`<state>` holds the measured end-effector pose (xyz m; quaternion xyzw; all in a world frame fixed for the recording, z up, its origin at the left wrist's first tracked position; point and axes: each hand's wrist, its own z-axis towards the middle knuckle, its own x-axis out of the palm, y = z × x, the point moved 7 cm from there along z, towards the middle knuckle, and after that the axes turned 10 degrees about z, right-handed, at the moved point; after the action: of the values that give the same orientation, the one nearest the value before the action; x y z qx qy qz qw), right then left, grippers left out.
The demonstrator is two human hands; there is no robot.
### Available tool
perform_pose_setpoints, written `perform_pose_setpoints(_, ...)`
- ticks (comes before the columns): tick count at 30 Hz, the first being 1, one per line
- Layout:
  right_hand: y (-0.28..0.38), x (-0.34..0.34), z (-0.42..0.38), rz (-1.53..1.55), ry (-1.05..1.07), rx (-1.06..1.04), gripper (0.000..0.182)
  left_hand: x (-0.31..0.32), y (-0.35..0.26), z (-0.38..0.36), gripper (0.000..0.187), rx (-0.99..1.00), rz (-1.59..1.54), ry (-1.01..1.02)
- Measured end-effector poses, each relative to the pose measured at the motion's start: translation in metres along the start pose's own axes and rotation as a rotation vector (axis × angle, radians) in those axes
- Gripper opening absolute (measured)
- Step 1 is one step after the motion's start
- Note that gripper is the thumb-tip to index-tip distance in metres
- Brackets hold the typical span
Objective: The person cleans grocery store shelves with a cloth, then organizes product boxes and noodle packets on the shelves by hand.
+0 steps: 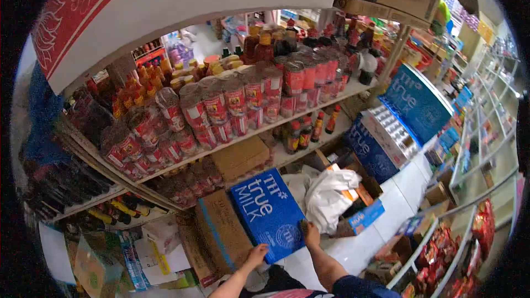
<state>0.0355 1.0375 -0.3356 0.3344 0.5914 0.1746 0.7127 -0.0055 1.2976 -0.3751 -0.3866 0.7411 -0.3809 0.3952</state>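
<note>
A blue cardboard milk box (266,208) printed "TH true MILK" is in front of me, its large printed face turned up. My left hand (255,257) grips its near edge at the lower left corner. My right hand (310,235) holds its right edge near the lower right corner. The hidden sides keep me from telling whether the box rests on something or is held up. Against its left side lies a brown cardboard carton (223,232) with a blue stripe.
Shelves ahead hold wrapped red cans (215,105) and sauce bottles (317,127). A white plastic bag (331,196) lies right of the milk box. An open milk carton (381,140) stands farther right on the tiled floor. Red packets (441,251) fill a rack at lower right.
</note>
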Motion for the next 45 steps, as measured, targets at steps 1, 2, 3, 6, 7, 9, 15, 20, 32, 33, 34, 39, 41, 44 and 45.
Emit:
perform_pose_setpoints(1, -0.01, 0.011, 0.002, 0.01, 0.006, -0.015, 0.027, 0.0, -0.026, 0.005, 0.027, -0.025, 0.123, 0.033)
perform_pose_setpoints(2, -0.023, 0.025, 0.0, -0.072, -0.023, -0.072, 0.028, -0.001, -0.029, 0.015, 0.027, -0.027, 0.127, 0.023)
perform_pose_setpoints(3, -0.029, 0.035, 0.0, -0.154, -0.053, -0.121, 0.03, -0.002, -0.03, 0.022, 0.025, 0.0, 0.248, 0.043)
perform_pose_setpoints(6, -0.007, 0.06, -0.012, -0.155, 0.124, -0.15, 0.035, -0.01, -0.014, 0.041, 0.02, 0.092, 0.25, 0.014)
perform_pose_setpoints(7, 0.004, 0.073, -0.023, -0.081, 0.242, -0.146, 0.035, -0.021, -0.011, 0.047, 0.02, 0.217, 0.326, -0.097)
perform_pose_setpoints(9, 0.019, 0.083, -0.041, -0.009, 0.374, -0.114, 0.035, -0.033, -0.02, 0.039, 0.019, 0.326, 0.393, -0.184)
perform_pose_setpoints(15, 0.052, 0.082, -0.066, 0.14, 0.894, -0.751, 0.03, -0.026, 0.009, 0.042, 0.02, 0.052, 0.678, 0.064)
perform_pose_setpoints(20, -0.003, 0.035, 0.028, -0.128, 0.545, -0.277, 0.03, -0.013, -0.009, 0.024, 0.047, 0.153, 1.098, 0.204)
perform_pose_setpoints(32, 0.076, 0.117, -0.101, 0.093, 0.596, -0.613, 0.052, -0.024, -0.016, 0.002, 0.064, 0.206, 1.306, 0.082)
perform_pose_setpoints(33, 0.079, 0.115, -0.106, -0.008, 0.633, -0.68, 0.048, -0.026, -0.016, 0.005, 0.064, 0.205, 1.307, 0.079)
perform_pose_setpoints(34, 0.074, 0.11, -0.097, -0.008, 0.632, -0.683, 0.048, -0.027, -0.012, 0.009, 0.066, 0.161, 1.273, 0.109)
perform_pose_setpoints(39, 0.01, 0.058, -0.001, -0.188, 0.371, -0.448, 0.043, -0.03, -0.006, 0.007, 0.08, 0.199, 1.182, 0.144)
perform_pose_setpoints(41, 0.003, 0.048, 0.025, -0.166, 0.243, -0.33, 0.044, -0.025, 0.01, 0.012, 0.091, 0.166, 1.246, 0.289)
perform_pose_setpoints(44, 0.02, 0.052, 0.035, -0.145, 0.258, -0.304, 0.045, -0.029, -0.001, 0.008, 0.101, 0.187, 1.241, 0.191)
perform_pose_setpoints(45, 0.016, 0.073, 0.04, -0.065, 0.213, -0.25, 0.045, -0.029, 0.001, 0.01, 0.101, 0.176, 1.246, 0.191)
